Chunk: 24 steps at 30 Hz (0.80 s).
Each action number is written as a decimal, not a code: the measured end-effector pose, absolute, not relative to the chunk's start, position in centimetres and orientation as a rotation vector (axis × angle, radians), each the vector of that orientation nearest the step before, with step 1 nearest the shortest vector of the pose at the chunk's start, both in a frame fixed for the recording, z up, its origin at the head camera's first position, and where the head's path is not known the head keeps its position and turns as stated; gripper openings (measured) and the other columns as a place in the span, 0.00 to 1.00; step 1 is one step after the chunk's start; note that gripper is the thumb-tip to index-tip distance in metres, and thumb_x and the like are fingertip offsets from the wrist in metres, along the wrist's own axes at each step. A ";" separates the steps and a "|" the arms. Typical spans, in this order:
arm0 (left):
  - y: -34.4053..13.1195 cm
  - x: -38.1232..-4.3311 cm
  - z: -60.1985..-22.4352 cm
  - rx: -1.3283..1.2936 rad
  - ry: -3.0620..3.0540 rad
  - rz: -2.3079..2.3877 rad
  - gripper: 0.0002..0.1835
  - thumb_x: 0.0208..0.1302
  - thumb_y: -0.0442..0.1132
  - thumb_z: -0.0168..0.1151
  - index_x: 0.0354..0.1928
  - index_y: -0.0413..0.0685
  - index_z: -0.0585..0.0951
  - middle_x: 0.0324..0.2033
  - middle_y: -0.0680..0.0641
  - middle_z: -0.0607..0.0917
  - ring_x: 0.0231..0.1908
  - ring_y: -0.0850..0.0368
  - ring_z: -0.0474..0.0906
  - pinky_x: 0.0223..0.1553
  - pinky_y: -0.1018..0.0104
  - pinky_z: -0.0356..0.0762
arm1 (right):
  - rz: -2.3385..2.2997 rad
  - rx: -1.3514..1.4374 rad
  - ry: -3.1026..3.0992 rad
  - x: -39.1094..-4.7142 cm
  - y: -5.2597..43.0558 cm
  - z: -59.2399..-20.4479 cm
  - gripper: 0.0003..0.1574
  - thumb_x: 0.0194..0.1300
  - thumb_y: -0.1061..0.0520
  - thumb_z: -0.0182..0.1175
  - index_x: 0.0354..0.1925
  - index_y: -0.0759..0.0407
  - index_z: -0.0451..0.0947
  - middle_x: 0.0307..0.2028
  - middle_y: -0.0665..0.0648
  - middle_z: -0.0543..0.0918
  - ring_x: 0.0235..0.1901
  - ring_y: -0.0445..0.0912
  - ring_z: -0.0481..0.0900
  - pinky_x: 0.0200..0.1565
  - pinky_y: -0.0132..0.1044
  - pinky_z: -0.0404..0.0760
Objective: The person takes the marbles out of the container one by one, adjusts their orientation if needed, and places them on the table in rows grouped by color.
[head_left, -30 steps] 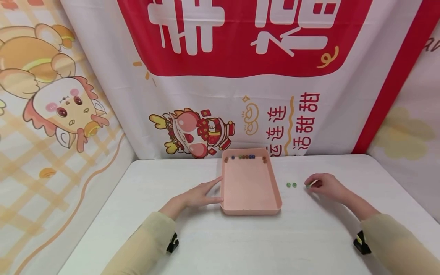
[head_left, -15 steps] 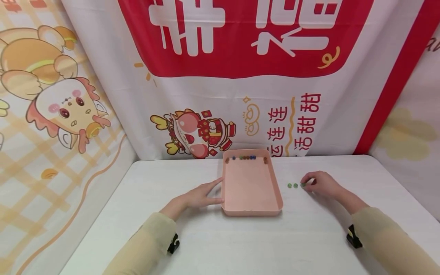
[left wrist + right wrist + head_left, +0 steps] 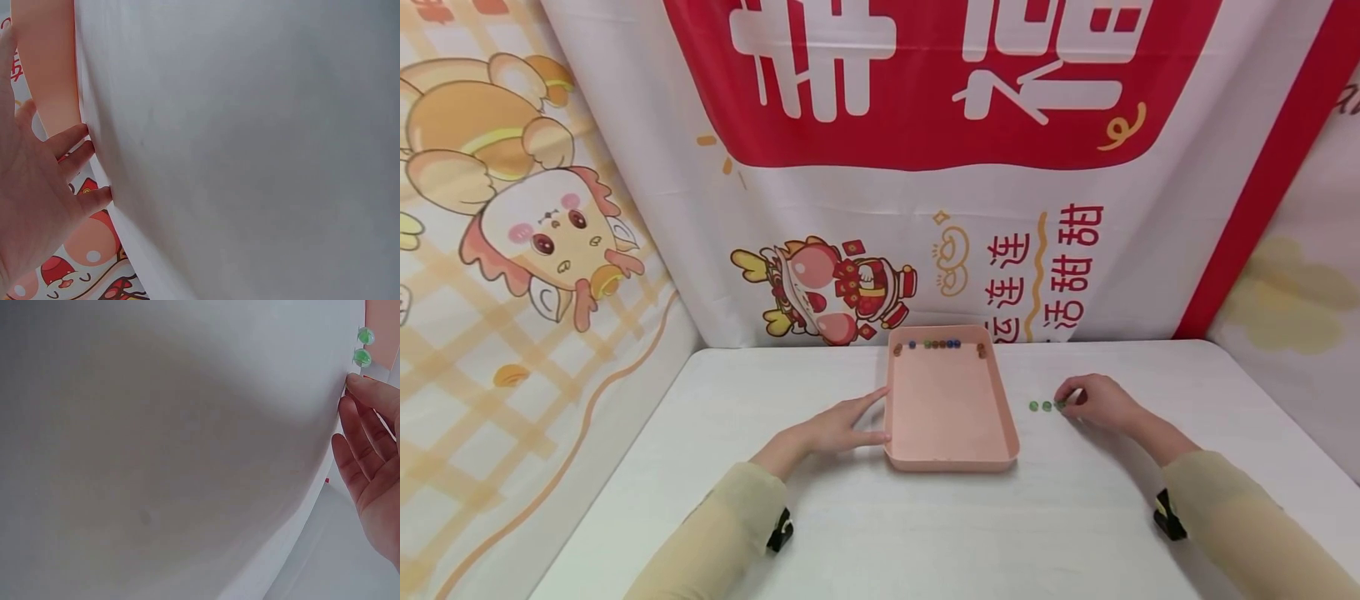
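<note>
A pink tray (image 3: 951,408) lies on the white table, with several brown, blue and green marbles along its far end. My left hand (image 3: 835,427) rests its spread fingers and thumb against the tray's left side. Right of the tray, two clear green marbles (image 3: 1041,407) sit side by side. My right hand (image 3: 1097,402) pinches a third green marble (image 3: 1060,405) between thumb and fingertips at the right end of that row. In the right wrist view the pair, including the nearer marble (image 3: 362,358), shows beyond my thumb, while the third is hidden behind the fingers.
The white table (image 3: 925,533) meets a printed cloth backdrop (image 3: 850,200) just behind the tray. A patterned cloth wall (image 3: 535,333) flanks the left side, and another cloth (image 3: 1292,283) hangs at the right.
My right hand has moved left with its green marble, bringing it up beside the other two. The left hand has stayed at the tray's side.
</note>
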State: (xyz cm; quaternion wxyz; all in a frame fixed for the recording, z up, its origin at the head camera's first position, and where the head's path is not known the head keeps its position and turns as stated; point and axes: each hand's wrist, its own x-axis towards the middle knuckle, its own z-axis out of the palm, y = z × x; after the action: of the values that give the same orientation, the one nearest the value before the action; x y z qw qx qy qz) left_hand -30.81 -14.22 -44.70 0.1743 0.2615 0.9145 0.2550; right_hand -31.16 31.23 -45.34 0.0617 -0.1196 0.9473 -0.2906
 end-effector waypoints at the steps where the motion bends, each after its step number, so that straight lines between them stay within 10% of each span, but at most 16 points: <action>1: -14.2 -30.8 -44.7 0.738 2.592 0.724 0.47 0.62 0.67 0.58 0.77 0.69 0.48 0.74 0.51 0.54 0.72 0.50 0.50 0.69 0.46 0.50 | -0.877 -0.358 2.864 -31.2 31.2 -45.3 0.10 0.58 0.65 0.67 0.40 0.60 0.82 0.35 0.55 0.81 0.30 0.47 0.72 0.31 0.37 0.75; 24: -14.2 -30.7 -44.5 0.714 2.590 0.733 0.47 0.61 0.67 0.58 0.77 0.69 0.48 0.74 0.51 0.55 0.72 0.49 0.50 0.69 0.45 0.51 | -0.958 -0.468 2.929 -31.2 30.5 -41.6 0.16 0.60 0.62 0.68 0.47 0.65 0.81 0.44 0.64 0.83 0.38 0.51 0.79 0.38 0.39 0.79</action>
State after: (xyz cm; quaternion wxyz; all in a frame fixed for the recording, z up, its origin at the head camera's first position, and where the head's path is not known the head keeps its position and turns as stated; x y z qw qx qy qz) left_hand -30.70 -14.23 -44.50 0.1773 0.2522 0.9154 0.2589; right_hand -31.21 30.52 -41.56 0.0124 -0.1503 0.9396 -0.3074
